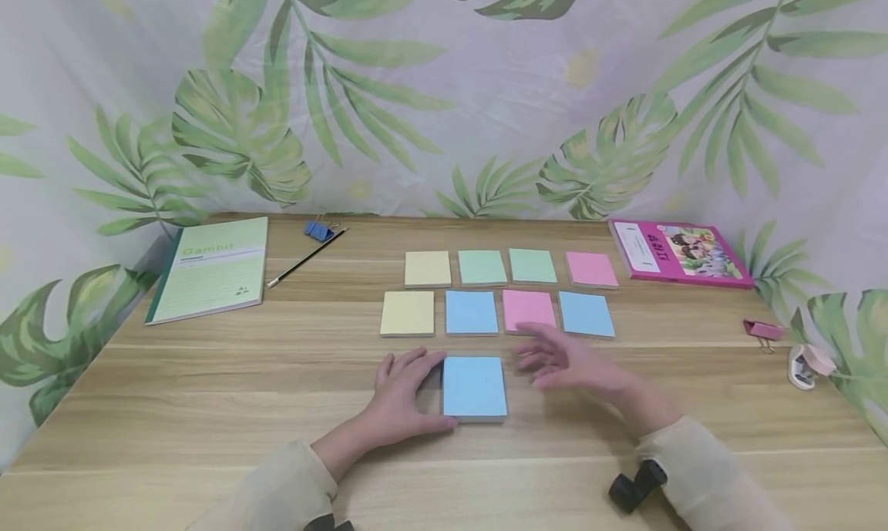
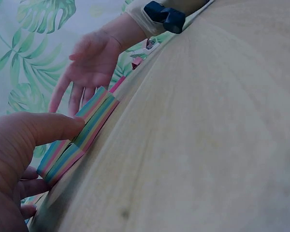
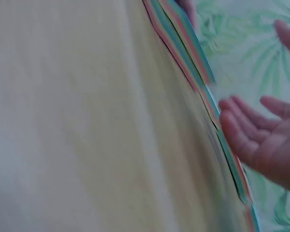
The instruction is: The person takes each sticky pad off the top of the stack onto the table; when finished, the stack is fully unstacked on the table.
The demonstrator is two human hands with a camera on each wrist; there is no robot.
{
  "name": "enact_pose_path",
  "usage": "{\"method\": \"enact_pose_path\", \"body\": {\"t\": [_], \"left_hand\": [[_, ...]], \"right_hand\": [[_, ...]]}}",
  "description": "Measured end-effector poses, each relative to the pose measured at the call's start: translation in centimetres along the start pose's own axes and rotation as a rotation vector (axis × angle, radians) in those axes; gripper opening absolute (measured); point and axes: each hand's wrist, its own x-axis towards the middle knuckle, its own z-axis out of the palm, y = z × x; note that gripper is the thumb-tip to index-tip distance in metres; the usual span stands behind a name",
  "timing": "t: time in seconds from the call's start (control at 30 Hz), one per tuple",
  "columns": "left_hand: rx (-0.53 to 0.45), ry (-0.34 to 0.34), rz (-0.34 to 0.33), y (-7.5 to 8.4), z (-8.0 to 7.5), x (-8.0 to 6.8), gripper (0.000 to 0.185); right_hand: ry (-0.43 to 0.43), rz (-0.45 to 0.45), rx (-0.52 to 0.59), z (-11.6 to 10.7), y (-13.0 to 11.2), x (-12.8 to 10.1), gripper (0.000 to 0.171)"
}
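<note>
A blue-topped stack of sticky notes (image 1: 475, 388) lies on the wooden table in front of me. Its edge shows coloured layers, and a seam runs between two pads (image 2: 89, 121) in the left wrist view. With thumb at the near corner and fingers at the far one, my left hand (image 1: 402, 404) holds the stack by its left side. My right hand (image 1: 565, 361) hovers to the right, fingers loosely spread and holding nothing, near a pink sticky note pad (image 1: 529, 309). Beside that pad lie a yellow pad (image 1: 407, 314) and two blue pads, one left (image 1: 472, 313), one right (image 1: 586, 314).
Behind is another row: a yellow pad (image 1: 427, 269), two green pads (image 1: 482, 267) and a pink pad (image 1: 591, 270). A green notebook (image 1: 211, 273), pencil (image 1: 307, 257) and blue binder clip (image 1: 319, 231) lie left; a pink book (image 1: 683, 251) and pink clip (image 1: 763, 330) right.
</note>
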Motion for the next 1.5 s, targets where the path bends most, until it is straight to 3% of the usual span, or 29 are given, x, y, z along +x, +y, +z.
{"method": "enact_pose_path", "body": {"t": [0.27,0.5,0.63,0.77,0.97,1.07,1.33,1.5], "left_hand": [[-0.006,-0.011,-0.007,0.0,0.0,0.0,0.087],[0.001,-0.002,0.003,0.0,-0.1,-0.1,0.086],[0.001,-0.009,-0.001,0.1,-0.2,0.0,0.086],[0.007,-0.020,-0.007,0.1,-0.2,0.0,0.086],[0.054,-0.027,-0.008,0.0,0.0,0.0,0.087],[0.091,-0.032,-0.015,0.0,0.1,0.0,0.087],[0.102,-0.029,-0.013,0.1,0.1,0.0,0.086],[0.099,-0.025,-0.011,0.1,0.1,0.0,0.085]], "right_hand": [[0.099,0.146,-0.353,3.5,0.7,1.0,0.083],[0.165,0.126,-0.633,5.1,1.2,1.1,0.097],[0.203,0.117,-0.695,5.5,1.5,1.3,0.095],[0.187,0.140,-0.549,5.1,1.2,1.1,0.091],[0.096,0.187,-0.074,3.0,0.5,0.2,0.090],[0.077,0.166,0.103,1.7,0.4,-0.5,0.089],[0.130,-0.087,0.221,-3.6,0.1,-4.2,0.083],[0.159,-0.140,0.324,-7.9,-0.1,-7.4,0.080]]}}
